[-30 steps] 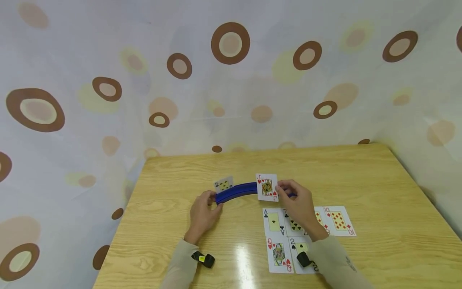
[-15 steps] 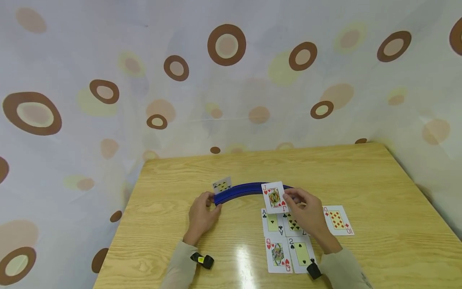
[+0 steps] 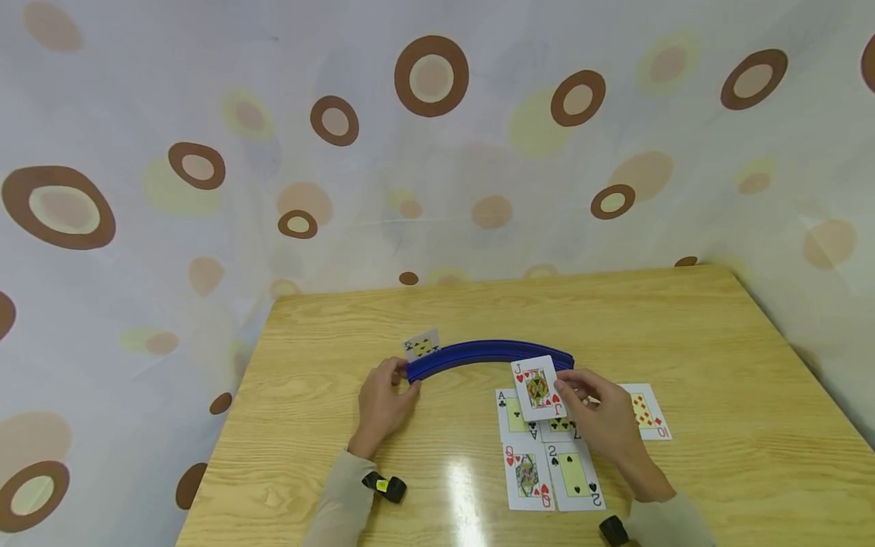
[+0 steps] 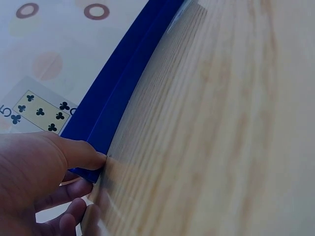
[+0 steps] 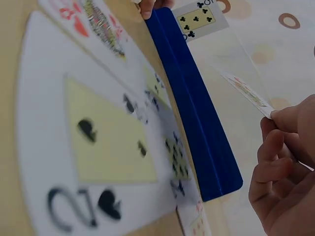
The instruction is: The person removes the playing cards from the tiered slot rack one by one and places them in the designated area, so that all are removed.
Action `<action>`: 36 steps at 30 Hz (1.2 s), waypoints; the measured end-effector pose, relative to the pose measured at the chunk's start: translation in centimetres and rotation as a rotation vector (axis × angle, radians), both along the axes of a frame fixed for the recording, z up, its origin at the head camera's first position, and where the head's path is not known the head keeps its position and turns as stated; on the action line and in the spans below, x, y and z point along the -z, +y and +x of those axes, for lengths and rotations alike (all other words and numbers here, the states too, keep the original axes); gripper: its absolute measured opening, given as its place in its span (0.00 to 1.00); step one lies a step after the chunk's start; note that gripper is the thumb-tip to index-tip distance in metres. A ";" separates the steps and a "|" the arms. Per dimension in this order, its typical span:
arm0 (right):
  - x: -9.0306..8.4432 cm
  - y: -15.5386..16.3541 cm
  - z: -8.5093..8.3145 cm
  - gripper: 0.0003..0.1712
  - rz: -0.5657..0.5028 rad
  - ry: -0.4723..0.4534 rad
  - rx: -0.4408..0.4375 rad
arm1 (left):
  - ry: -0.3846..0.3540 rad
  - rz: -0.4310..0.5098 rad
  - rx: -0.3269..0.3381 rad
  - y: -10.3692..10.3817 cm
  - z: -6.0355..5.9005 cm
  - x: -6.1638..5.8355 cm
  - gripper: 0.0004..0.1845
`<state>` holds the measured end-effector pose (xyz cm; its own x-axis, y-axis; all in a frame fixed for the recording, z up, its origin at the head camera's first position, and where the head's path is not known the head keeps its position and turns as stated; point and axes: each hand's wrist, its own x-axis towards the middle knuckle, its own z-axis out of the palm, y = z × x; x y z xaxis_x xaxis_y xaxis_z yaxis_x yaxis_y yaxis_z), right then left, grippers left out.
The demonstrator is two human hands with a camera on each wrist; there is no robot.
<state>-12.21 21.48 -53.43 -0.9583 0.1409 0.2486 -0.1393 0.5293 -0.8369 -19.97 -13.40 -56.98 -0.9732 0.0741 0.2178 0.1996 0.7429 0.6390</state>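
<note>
A: What is sitting under everything here?

B: A pale wood-grain tabletop (image 3: 718,425) is filling the lower part of the head view, and a white curtain with brown rings (image 3: 431,76) is hanging behind it.

A: And nearest the person?

B: Two cards are lying face up at the near edge: the queen of hearts (image 3: 527,475) and, touching its right side, the two of spades (image 3: 576,475). Just past them the ace of clubs (image 3: 507,410) is lying flat, with a black card (image 3: 562,427) beside it that is mostly covered.

A: What is the right hand doing?

B: The right hand (image 3: 604,422) is hovering over that second row, its grip pinching the jack of hearts (image 3: 538,388) by the right edge, thumb and fingers pressed on it. The jack is tilting in the air, just in front of the right end of the blue curved card holder (image 3: 488,353). The ten of diamonds (image 3: 648,414) is peeking out to the right of the hand.

A: And the left?

B: The left hand (image 3: 384,403) is resting on the tabletop, its grip pinching the holder's left end; in the left wrist view the thumb (image 4: 81,152) is pressing against the blue edge.

A: Anything standing in the holder?

B: The five of clubs (image 3: 422,346) is standing upright in the slot at the left end, just beyond the left hand's fingers.
</note>
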 end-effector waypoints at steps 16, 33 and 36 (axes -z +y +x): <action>0.9 3.0 2.8 0.08 0.047 -0.019 0.038 | -0.004 0.001 -0.002 0.0 0.0 0.2 0.18; 0.9 5.3 5.1 0.14 0.073 -0.230 0.065 | 0.019 0.005 0.008 -0.2 -0.2 0.3 0.18; 1.1 6.0 5.9 0.16 0.070 -0.269 0.068 | 0.018 0.005 0.009 -0.1 -0.1 0.2 0.18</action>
<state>-6.34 27.53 -54.57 -0.9802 0.1982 -0.0019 0.1204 0.5874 -0.8003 -20.11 -13.45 -57.14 -0.9684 0.0816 0.2356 0.2176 0.7378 0.6390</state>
